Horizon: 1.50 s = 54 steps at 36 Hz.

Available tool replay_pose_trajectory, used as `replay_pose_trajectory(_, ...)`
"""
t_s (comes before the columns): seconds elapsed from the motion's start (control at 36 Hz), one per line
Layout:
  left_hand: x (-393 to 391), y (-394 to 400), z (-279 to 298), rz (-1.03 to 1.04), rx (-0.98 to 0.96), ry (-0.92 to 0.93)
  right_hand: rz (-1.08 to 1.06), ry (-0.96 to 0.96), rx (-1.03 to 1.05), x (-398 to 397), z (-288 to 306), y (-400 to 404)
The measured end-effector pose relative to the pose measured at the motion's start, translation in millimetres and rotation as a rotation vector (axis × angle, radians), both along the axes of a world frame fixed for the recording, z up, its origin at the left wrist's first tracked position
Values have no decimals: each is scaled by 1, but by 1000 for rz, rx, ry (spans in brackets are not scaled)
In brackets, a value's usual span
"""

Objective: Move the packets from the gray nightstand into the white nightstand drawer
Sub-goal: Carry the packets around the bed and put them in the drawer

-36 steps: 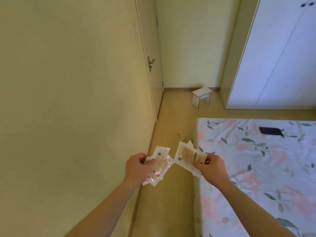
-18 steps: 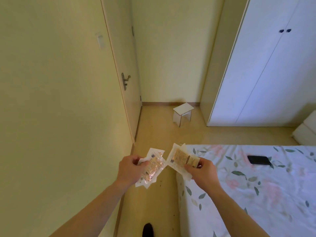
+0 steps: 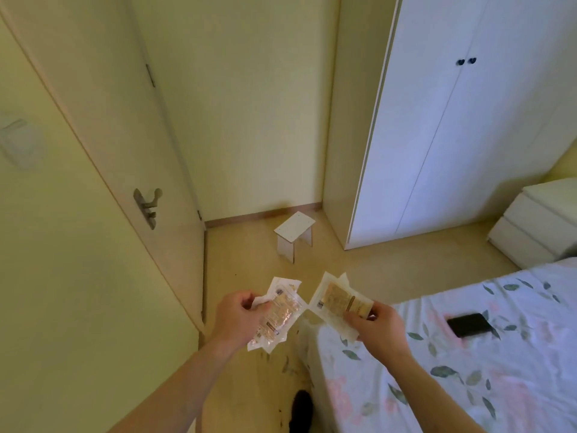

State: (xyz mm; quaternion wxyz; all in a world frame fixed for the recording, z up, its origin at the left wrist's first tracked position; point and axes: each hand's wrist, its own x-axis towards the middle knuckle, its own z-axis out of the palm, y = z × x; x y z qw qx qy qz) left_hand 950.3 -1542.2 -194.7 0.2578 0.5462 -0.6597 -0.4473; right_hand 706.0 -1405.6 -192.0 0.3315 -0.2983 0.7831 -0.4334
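Fingers (image 3: 265, 306) of both my hands still pinch clear crinkled packets (image 3: 278, 314); a white drawered nightstand (image 3: 537, 226) has come into view.

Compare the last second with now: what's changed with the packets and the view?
The view has swung right: the white nightstand has come into sight past the wardrobe. Nothing was taken or let go. Left hand and right hand still grip their packets, and the phone still lies on the bed.
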Motion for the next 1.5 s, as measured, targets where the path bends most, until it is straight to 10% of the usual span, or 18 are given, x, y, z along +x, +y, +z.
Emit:
replay_pose_trajectory(0.69, -131, -442, -19, -120, 67, -40, -170, -26, 16, -122, -28, -421)
replay_pose_trajectory(1.5, -713, -540, 5, -843, -57, -59, -921, -14, 25, -524, -31, -379)
